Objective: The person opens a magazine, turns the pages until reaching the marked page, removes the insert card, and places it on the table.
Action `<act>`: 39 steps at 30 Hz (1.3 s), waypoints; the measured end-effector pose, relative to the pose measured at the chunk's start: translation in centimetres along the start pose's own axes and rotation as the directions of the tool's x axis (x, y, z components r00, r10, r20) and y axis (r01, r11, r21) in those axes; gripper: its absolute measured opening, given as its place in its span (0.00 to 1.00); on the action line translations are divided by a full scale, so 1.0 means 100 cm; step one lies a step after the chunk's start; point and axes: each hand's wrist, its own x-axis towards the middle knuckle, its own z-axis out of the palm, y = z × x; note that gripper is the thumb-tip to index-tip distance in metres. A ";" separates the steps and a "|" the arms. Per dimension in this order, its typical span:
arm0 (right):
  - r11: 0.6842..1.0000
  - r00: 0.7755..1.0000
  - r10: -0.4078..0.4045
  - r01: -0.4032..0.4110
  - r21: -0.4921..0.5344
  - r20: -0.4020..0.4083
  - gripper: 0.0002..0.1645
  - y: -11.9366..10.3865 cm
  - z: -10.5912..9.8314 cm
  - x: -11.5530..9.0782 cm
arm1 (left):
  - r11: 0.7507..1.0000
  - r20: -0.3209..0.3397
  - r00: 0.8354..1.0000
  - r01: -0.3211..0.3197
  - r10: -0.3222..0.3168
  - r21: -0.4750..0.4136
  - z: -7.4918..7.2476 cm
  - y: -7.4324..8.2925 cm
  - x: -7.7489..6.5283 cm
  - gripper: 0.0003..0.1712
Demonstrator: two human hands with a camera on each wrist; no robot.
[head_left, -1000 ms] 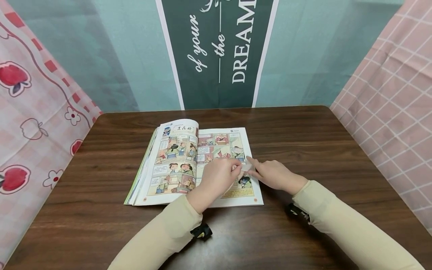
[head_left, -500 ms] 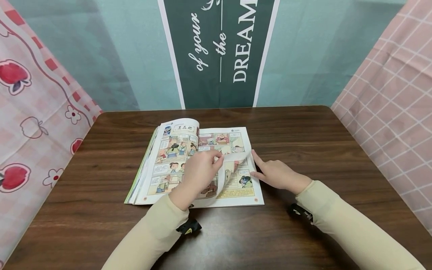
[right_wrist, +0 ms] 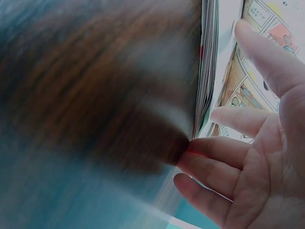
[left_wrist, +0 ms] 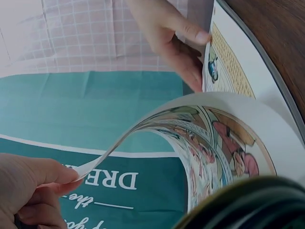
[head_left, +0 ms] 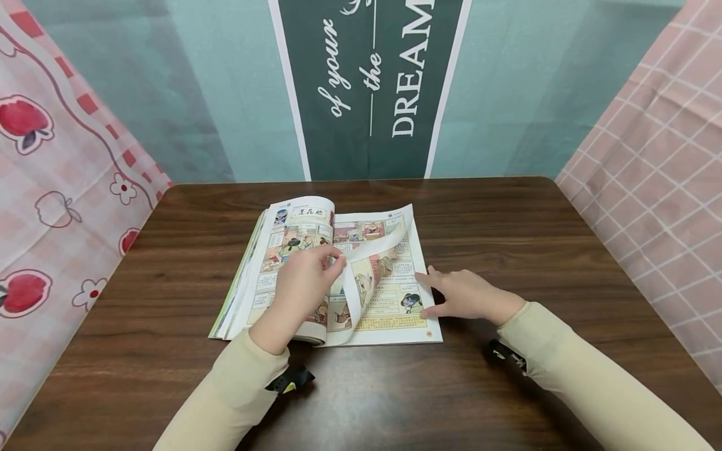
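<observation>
An illustrated comic magazine (head_left: 395, 335) lies spread on the table, its left-hand pages bulging up near the spine. My left hand (head_left: 301, 282) pinches the outer edge of a right-hand page (head_left: 354, 294) between thumb and fingers and holds it lifted over the spine. In the left wrist view that page (left_wrist: 214, 102) curves in an arch from the pinch back to the binding. My right hand (head_left: 465, 293) rests at the right edge of the magazine, thumb and forefinger on the page beneath. The right wrist view shows its fingers (right_wrist: 209, 167) extended and spread along the page edges.
The magazine lies on a dark wooden table (head_left: 507, 219). Behind stands a teal and green cloth (head_left: 366, 150) with white lettering. A pink apple-print cloth (head_left: 79, 207) hangs at the left, a pink checked cloth (head_left: 654, 175) at the right.
My left hand has moved left, peeling the page from the right edge toward the spine. My right hand has slid slightly down along the right edge, away from the lifted page.
</observation>
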 end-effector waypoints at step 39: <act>1.000 0.998 0.004 -0.004 -0.002 0.068 0.61 -0.004 0.006 -0.008 | 0.994 -0.198 0.976 0.101 -0.090 0.042 -0.054 -0.057 -0.029 0.07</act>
